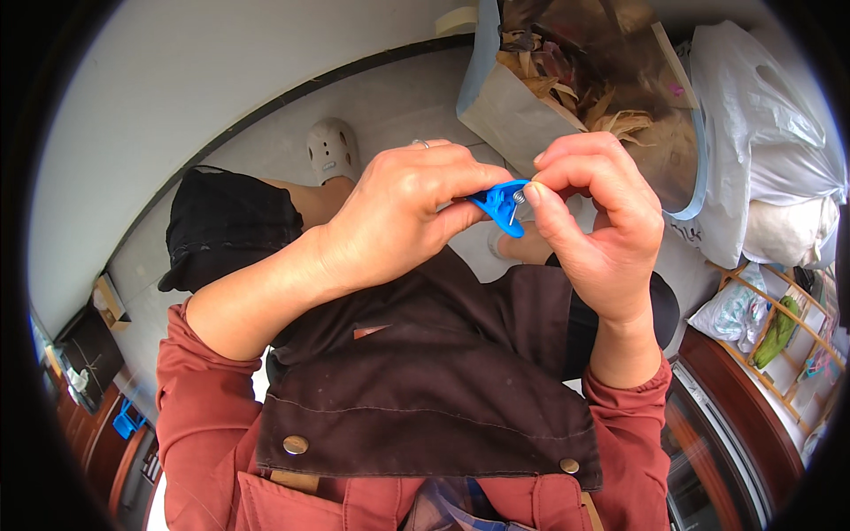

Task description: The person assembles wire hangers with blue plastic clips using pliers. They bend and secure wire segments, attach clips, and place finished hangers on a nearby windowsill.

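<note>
Between my hands, above my lap, is a blue plastic clip (pixel 497 203) with a coiled metal spring (pixel 520 197) at its right end. My left hand (pixel 407 202) is closed around the clip, pinching its left end between thumb and fingers. My right hand (pixel 602 208) pinches with thumb and forefinger at the spring end, its other fingers curled behind. The fingertips partly cover the spring, so I cannot tell whether it is seated in the clip. A dark brown apron (pixel 434 380) spreads across my lap beneath my hands.
A large open bag (pixel 513 106) with dry husks (pixel 620 124) stands ahead on the right. Beside it is a stuffed white plastic bag (pixel 735 133). A wooden rack (pixel 770 354) holding several items is at the far right. The wall (pixel 221 53) curves along the left.
</note>
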`<state>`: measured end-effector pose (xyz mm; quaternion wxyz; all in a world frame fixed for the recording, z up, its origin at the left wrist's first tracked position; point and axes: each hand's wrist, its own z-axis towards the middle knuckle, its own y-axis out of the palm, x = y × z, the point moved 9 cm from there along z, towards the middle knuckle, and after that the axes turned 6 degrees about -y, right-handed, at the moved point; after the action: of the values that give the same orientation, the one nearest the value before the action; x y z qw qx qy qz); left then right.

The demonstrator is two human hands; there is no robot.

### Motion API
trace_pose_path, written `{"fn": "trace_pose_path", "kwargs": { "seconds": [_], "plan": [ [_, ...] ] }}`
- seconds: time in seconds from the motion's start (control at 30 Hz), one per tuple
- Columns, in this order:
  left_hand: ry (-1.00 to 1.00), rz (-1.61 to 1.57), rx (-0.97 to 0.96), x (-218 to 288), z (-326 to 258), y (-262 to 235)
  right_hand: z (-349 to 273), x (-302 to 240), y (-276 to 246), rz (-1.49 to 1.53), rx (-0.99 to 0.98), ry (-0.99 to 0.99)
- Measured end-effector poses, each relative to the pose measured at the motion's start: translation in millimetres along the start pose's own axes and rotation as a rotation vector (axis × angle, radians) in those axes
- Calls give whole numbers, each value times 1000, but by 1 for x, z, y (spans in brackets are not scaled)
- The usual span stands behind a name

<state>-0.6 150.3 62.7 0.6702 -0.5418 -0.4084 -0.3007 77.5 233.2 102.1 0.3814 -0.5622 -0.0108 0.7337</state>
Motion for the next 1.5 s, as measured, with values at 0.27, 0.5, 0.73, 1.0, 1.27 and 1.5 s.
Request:
{"fn": "trace_pose_path", "kwargs": {
  "seconds": [0.27,0.5,0.73,1.0,1.27,1.5],
  "plan": [
    [-120,-235,-26,-4,0,1,-5,17,5,291,45,153],
    [-88,-205,-63,-3,-1,5,-15,31,14,514,-22,392],
    [-53,-165,-35,-2,-1,5,-23,34,25,685,-42,570],
    [-2,-71,23,-1,-2,3,-16,18,18,265,-52,289],
    [29,-41,70,6,0,-3,-21,25,23,582,-43,438],
    [123,8,73,11,-2,-5,-34,38,40,920,-73,655]
  ]
}}
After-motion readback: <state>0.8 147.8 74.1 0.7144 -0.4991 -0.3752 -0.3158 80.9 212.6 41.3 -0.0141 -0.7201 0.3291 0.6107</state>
